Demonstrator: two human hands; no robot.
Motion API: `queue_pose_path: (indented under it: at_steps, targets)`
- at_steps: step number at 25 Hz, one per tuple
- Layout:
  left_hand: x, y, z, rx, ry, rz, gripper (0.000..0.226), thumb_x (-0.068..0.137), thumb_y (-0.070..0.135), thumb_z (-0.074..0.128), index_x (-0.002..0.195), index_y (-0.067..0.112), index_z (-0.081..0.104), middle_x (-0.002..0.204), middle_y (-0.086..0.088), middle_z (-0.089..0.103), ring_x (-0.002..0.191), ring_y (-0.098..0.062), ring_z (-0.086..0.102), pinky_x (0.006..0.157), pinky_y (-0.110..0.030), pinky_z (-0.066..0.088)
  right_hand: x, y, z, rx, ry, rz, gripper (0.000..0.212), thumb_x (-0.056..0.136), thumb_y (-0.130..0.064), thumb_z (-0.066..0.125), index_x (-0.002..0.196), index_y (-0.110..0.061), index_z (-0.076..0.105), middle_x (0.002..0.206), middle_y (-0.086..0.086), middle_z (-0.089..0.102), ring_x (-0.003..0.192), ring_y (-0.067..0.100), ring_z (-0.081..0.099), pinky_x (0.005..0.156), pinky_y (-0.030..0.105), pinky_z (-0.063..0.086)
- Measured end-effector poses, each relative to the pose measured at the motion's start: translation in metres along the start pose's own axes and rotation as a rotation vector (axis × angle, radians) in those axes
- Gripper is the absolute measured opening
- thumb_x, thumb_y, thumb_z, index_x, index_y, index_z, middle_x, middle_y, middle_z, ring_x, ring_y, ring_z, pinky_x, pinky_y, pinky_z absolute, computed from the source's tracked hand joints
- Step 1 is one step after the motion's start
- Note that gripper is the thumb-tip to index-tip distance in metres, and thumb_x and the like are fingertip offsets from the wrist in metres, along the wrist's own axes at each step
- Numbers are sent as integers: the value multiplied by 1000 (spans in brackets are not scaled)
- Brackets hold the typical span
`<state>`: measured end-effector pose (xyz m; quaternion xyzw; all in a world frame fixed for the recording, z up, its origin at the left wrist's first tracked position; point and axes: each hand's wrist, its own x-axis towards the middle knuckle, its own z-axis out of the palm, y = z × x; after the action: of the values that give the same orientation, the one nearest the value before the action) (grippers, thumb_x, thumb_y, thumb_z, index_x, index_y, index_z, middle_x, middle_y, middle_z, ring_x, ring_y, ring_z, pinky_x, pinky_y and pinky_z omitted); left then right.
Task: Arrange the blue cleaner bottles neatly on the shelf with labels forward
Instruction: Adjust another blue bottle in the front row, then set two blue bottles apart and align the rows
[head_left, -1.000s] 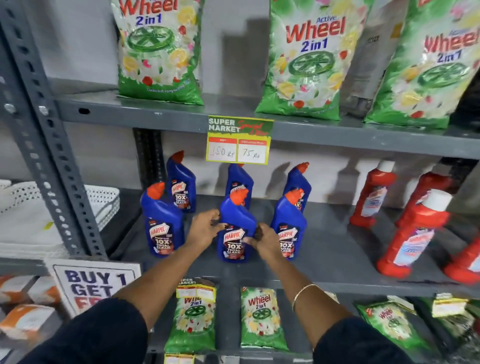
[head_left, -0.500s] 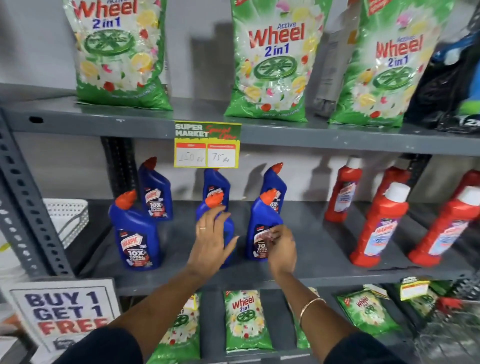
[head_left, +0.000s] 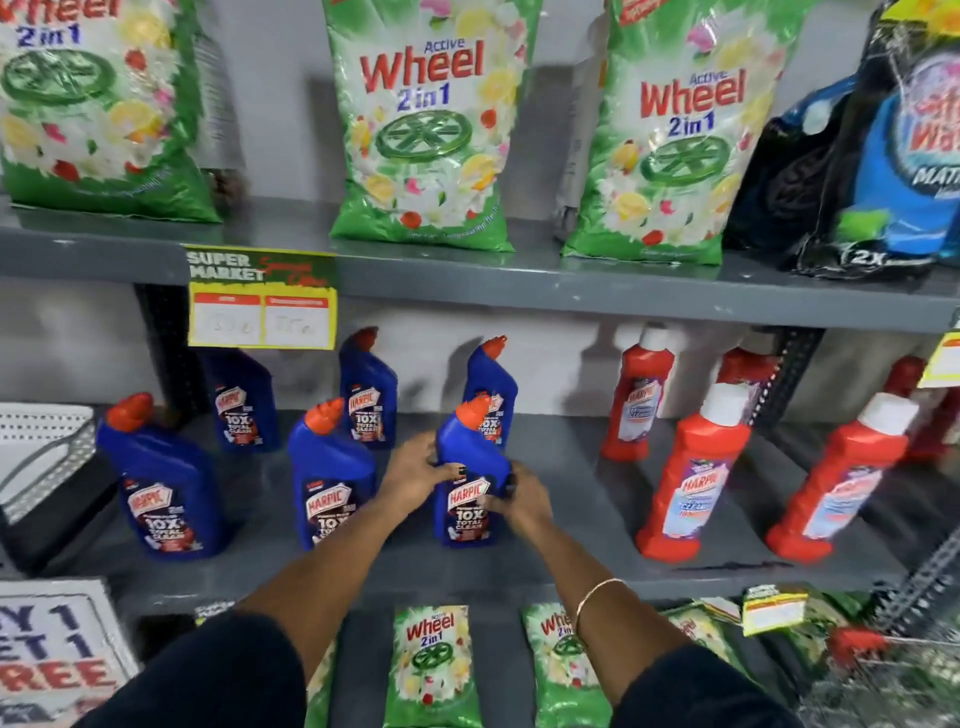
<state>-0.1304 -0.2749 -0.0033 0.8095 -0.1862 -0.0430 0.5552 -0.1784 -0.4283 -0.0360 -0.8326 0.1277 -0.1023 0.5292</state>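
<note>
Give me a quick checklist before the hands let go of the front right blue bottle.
1. Both hands on bottle: left hand and right hand flank the front right blue bottle: ok.
2. Label forward: ok.
3. Standing upright on the middle shelf: ok.
4. Clear of the front middle blue bottle: ok.
5. In line with the front left blue bottle: cannot tell.

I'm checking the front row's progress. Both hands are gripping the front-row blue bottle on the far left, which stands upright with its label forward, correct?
Not quite. The head view shows the left hand and right hand gripping the rightmost front-row blue bottle, not the far-left one. The rest holds: it stands upright with its label forward.
</note>
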Motion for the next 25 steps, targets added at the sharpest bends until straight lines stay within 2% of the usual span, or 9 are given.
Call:
queue_pose_path:
  at_steps: [2,5,10,14,16,18,20,22,25]
  targets:
    - [-3,8,16,-38,16,-29,37,71,-5,66,106,2,57,85,-7,66,63,8,61,63,-19,51,3,12,-15,-7,6,-7,60,65,-2,76,119,-3,51,116,20,64,104,30,62,85,32,47]
    - [-7,14,29,-89,21,-69,39,72,-3,66,109,3,55,101,-15,66,90,-21,63,86,-43,53,1,20,-28,-20,-17,-13,60,65,-6,77,119,-4,51,114,19,65,105,33,62,89,36,47]
    - [-26,16,19,219,36,18,58,70,9,73,122,6,48,125,-17,57,115,-26,53,102,-41,43,1,18,-32,64,-90,-26,55,65,-3,76,115,-5,51,106,7,62,96,20,58,78,28,47]
    - [-61,15,-31,576,553,423,76,62,32,77,124,15,37,128,-7,35,121,-24,30,106,-40,22,7,19,-33,249,-246,-17,52,64,4,75,107,-14,52,104,12,63,94,26,62,75,30,56]
    - [-65,-3,-61,523,726,372,86,57,33,79,126,13,33,134,-11,33,127,-25,25,107,-43,18,9,22,-32,264,-249,5,56,64,2,77,112,-12,53,107,14,64,99,29,61,75,34,56]
    - [-56,-22,-88,310,671,124,88,56,21,83,128,12,33,138,-16,38,130,-31,32,107,-49,28,9,20,-28,229,-226,18,58,64,-1,77,116,-9,51,109,15,65,97,27,62,63,25,54]
    - [-47,-38,-103,35,438,-61,68,61,7,79,119,8,42,126,-23,53,116,-40,51,92,-48,46,8,19,-27,216,-215,36,60,65,-2,77,118,-8,51,111,16,65,96,27,63,59,22,52]
    - [-42,-45,-109,-77,264,-129,53,68,-4,71,115,0,47,114,-27,61,98,-41,61,79,-40,50,8,19,-27,236,-228,50,60,66,-1,76,120,-8,50,115,18,64,99,29,63,61,26,53]
    - [-39,-46,-111,-121,172,-130,44,70,-6,67,110,6,52,107,-21,64,78,-21,65,70,-34,54,7,17,-28,252,-250,74,59,69,-1,74,122,-10,49,117,18,63,98,27,62,60,26,54]
